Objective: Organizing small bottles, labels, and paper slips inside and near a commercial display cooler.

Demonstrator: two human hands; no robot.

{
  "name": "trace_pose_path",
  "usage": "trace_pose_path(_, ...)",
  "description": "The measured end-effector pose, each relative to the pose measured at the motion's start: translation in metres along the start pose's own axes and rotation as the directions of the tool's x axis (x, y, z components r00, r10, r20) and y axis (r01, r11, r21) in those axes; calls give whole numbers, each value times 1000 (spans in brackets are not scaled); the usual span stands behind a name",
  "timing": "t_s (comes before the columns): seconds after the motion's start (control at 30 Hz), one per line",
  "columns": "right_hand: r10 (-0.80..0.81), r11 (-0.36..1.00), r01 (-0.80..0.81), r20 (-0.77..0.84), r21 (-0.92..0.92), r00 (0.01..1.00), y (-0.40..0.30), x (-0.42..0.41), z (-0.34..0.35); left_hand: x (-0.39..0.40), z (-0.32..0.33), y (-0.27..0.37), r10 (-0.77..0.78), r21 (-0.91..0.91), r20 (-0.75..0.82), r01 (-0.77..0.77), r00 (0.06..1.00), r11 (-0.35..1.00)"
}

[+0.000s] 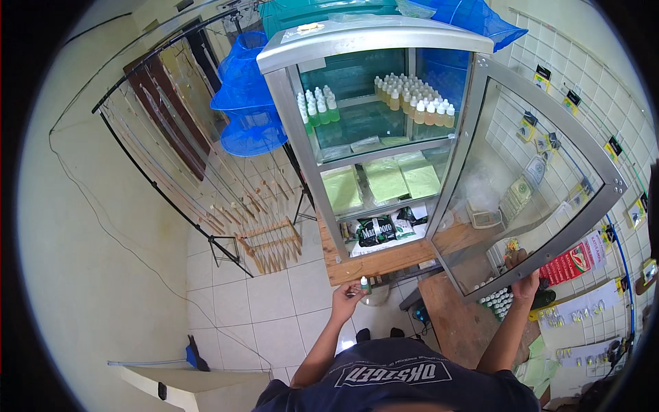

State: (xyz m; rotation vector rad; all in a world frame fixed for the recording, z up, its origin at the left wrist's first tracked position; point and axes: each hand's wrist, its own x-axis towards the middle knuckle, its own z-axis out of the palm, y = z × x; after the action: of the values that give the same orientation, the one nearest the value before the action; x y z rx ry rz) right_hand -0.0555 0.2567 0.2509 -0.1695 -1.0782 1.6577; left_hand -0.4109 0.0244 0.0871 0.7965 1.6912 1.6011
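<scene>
Between the thumb and fingers of my left hand is a small dropper bottle with a white cap and green contents, just off the front edge of a wooden table. My right hand grips the lower outer corner of the metal-framed glass door, which stands swung out to the right. Inside the display cabinet, the top shelf holds green dropper bottles at left and many amber ones at right. Pale green packets lie on the shelf below, with black and white plastic packages at the bottom.
Behind the door are a small scale and a wall grid hung with small packs. More white-capped bottles stand on a lower wooden table at right. At left, a black rack carries fishing rods beside blue mesh nets.
</scene>
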Motion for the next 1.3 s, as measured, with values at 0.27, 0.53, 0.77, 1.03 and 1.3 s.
trace_pose_path(0.27, 7, 995, -3, 34, -97, 999, 1, 0, -11, -1, -3, -14, -18, -47, -53, 16, 998, 999)
trace_pose_path(0.53, 8, 978, -196, -923, -73, 384, 107, -102, -123, 2, 1, -11, -21, -73, -20, 19, 1000, 997)
trace_pose_path(0.77, 940, 310, -699, -318, 644, 124, 216, -146, -34, 5, 4, -11, -27, 8, -7, 27, 1000, 1000)
trace_pose_path(1.03, 786, 597, -799, -246, 70, 566, 164, -34, 51, 11, 9, 11, 40, -56, 27, -39, 999, 998)
trace_pose_path(1.3, 561, 756, -420, 167, -502, 811, 185, 28, 130, 39, 21, 96, 197, 142, -124, -179, 972, 974)
